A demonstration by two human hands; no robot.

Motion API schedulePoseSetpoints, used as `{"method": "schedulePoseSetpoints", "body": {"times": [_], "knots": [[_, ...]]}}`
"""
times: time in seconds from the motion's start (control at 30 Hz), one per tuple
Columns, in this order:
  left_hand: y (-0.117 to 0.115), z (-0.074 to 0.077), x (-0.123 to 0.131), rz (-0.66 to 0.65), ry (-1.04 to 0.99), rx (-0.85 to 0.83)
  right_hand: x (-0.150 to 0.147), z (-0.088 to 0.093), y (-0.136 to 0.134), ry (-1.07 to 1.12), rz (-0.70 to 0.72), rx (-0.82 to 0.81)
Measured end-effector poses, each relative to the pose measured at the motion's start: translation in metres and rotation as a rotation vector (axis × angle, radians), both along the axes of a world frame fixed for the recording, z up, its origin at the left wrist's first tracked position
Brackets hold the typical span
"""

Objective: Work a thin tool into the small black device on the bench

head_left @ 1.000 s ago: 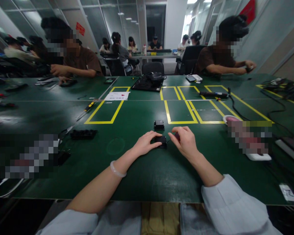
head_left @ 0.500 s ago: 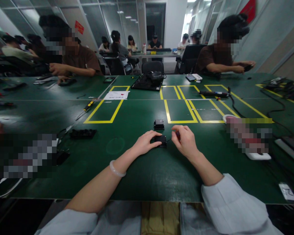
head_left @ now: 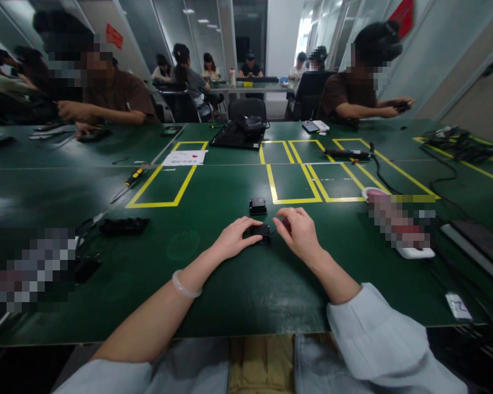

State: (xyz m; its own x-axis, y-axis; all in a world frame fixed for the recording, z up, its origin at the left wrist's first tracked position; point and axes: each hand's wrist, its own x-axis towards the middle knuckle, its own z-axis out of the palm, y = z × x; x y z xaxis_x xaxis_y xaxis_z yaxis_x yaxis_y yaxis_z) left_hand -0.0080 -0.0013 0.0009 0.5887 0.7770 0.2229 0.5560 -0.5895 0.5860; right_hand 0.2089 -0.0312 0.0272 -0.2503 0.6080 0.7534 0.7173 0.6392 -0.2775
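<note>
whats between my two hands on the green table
A small black block lies between the left hand and the right hand. The left hand holds it by its near side. This shows in the head view.

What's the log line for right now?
left hand: holds part | right hand: pinched beside part | second part: behind, apart
</note>
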Motion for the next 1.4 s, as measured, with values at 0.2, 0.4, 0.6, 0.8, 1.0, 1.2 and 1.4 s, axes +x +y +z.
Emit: {"method": "schedulePoseSetpoints", "body": {"times": [0.2, 0.4, 0.6, 0.8, 1.0, 1.2, 1.4], "knots": [[0.0002, 0.0013, -0.0001, 0.000, 0.004, -0.001, -0.0009, 0.0019, -0.0009, 0.003, 0.018, 0.015], [0.0003, 0.0008, 0.0001, 0.005, 0.009, 0.000, -0.0010, -0.0004, -0.0002, 0.001, 0.005, -0.014], [-0.0001, 0.0014, 0.0003, -0.004, 0.003, 0.006, -0.0010, 0.0002, -0.0003, 0.003, 0.014, -0.011], [-0.0003, 0.0018, 0.0001, -0.005, 0.005, 0.007, -0.0009, 0.0004, 0.0000, -0.001, 0.006, 0.019], [-0.0010, 0.0033, 0.0000, -0.005, 0.005, 0.005, -0.0007, 0.0014, -0.0004, -0.026, -0.014, 0.062], [-0.0010, 0.0026, -0.0002, -0.007, 0.004, 0.006, 0.0004, 0.0033, -0.0004, -0.056, -0.014, 0.068], [-0.0009, 0.0020, -0.0001, 0.001, 0.009, 0.003, 0.0002, 0.0010, 0.0004, -0.034, -0.019, 0.033]]}}
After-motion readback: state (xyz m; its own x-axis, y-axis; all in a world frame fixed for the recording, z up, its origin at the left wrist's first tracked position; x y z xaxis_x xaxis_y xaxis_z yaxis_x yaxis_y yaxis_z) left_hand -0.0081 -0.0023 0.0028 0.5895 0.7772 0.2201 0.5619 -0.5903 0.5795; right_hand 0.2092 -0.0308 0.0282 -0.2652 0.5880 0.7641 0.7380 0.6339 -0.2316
